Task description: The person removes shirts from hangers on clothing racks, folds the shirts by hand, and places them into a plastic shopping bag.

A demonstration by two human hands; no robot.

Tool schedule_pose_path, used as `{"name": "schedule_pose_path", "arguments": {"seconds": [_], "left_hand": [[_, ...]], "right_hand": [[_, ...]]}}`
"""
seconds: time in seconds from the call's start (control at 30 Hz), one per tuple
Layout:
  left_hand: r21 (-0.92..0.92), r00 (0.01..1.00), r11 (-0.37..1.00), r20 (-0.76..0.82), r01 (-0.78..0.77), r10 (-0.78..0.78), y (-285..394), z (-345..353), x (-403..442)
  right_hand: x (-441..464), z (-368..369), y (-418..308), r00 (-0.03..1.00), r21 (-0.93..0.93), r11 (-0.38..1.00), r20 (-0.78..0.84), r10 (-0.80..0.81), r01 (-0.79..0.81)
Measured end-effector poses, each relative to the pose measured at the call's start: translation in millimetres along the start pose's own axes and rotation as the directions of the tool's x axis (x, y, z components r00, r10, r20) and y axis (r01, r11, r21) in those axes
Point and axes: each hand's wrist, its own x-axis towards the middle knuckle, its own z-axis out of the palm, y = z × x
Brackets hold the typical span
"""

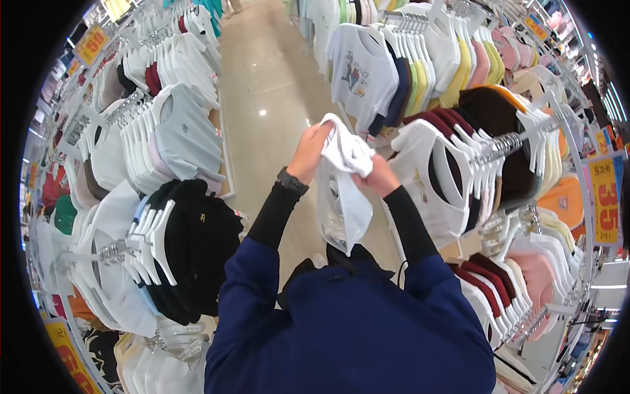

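Observation:
A white garment [349,152] is bunched up between my two hands over the aisle. My left hand [311,152] grips its upper left edge, fingers partly hidden by the cloth. My right hand [379,176] is closed on the garment's right side, its fingers partly behind the fabric. Below the bunched part, the lower portion [346,211] hangs in front of my chest, with something whitish and shiny along its inner side that I cannot make out.
Black tops [197,249] and a grey shirt [189,134] hang on racks at the left. White shirts [426,187] and a printed shirt [361,72] hang at the right. A price sign [604,200] stands at the far right. The shiny floor [262,79] runs ahead between the racks.

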Motion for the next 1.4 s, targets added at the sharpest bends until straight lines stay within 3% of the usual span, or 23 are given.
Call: {"name": "schedule_pose_path", "arguments": {"seconds": [0.03,0.07,0.1,0.17,0.2,0.3,0.33,0.47,0.57,0.6,0.7,0.73,0.8,0.83,0.87,0.93,1.03,1.13,1.23,1.27,1.37,1.4], "left_hand": [[0.009,0.998,0.998,0.009,0.070,-0.070,4,-8,13],[0.020,0.991,0.991,0.020,0.130,-0.130,9,-17,31],[0.036,0.981,0.981,0.033,0.189,-0.190,15,-25,50],[0.083,0.966,0.965,0.055,0.248,-0.253,9,-42,81],[0.125,0.954,0.951,0.068,0.283,-0.293,11,-48,93],[0.199,0.939,0.931,0.102,0.305,-0.329,28,-65,134],[0.194,0.938,0.935,0.122,0.298,-0.325,37,-72,148],[0.301,0.918,0.897,0.131,0.324,-0.375,70,-99,197],[0.327,0.916,0.901,0.182,0.285,-0.356,85,-127,225],[0.321,0.920,0.914,0.217,0.249,-0.327,91,-138,237],[0.347,0.919,0.917,0.260,0.199,-0.298,98,-175,276],[0.316,0.924,0.926,0.247,0.208,-0.292,104,-187,289],[0.256,0.935,0.941,0.218,0.222,-0.280,120,-215,313],[0.318,0.946,0.931,0.202,0.180,-0.252,123,-236,330],[0.380,0.955,0.914,0.189,0.142,-0.227,124,-260,348],[0.506,0.977,0.858,0.123,0.088,-0.172,132,-298,381],[0.627,0.999,0.779,0.019,0.025,-0.047,151,-335,427],[0.612,0.998,0.789,0.069,-0.046,0.004,166,-367,477],[0.539,0.985,0.842,0.154,-0.022,-0.073,184,-383,528],[0.548,0.982,0.836,0.170,-0.023,-0.084,193,-389,545],[0.658,0.990,0.751,0.132,-0.058,-0.039,196,-441,606],[0.723,0.994,0.685,0.110,-0.093,0.019,204,-461,626]], "right_hand": [[14,-3,-7,0.995,-0.700,0.709,-0.037,0.092,-0.091],[14,8,-13,0.968,-0.828,0.556,-0.075,-0.241,0.074],[12,23,-20,0.831,-0.924,0.342,-0.051,-0.554,0.172],[36,40,-39,0.740,-0.592,0.575,0.053,-0.671,0.565],[49,44,-48,0.679,-0.344,0.622,0.067,-0.731,0.703],[110,41,-69,0.792,-0.099,0.792,0.206,-0.575,0.602],[129,43,-75,0.795,-0.131,0.788,0.198,-0.574,0.602],[195,59,-107,0.885,0.044,0.906,0.200,-0.420,0.420],[243,71,-129,0.888,-0.196,0.891,0.309,-0.341,0.410],[256,77,-134,0.809,-0.349,0.737,0.357,-0.467,0.579],[306,91,-150,0.839,-0.195,0.859,0.396,-0.373,0.474],[333,89,-151,0.849,-0.235,0.846,0.369,-0.377,0.478],[378,75,-167,0.880,-0.494,0.733,0.338,-0.333,0.468],[389,90,-188,0.891,-0.606,0.653,0.318,-0.323,0.453],[394,102,-206,0.878,-0.803,0.466,0.141,-0.457,0.371],[441,113,-222,0.636,-0.925,0.159,0.107,-0.764,0.347],[502,124,-271,0.489,-0.955,0.106,0.046,-0.871,0.277],[557,165,-289,0.657,-0.566,0.497,0.109,-0.746,0.658],[592,228,-282,0.557,-0.673,0.279,0.235,-0.797,0.684],[615,233,-278,0.533,-0.767,0.226,0.173,-0.828,0.600],[700,205,-274,0.692,-0.764,0.439,0.015,-0.722,0.474],[719,197,-284,0.687,-0.713,0.488,-0.012,-0.726,0.503]]}}
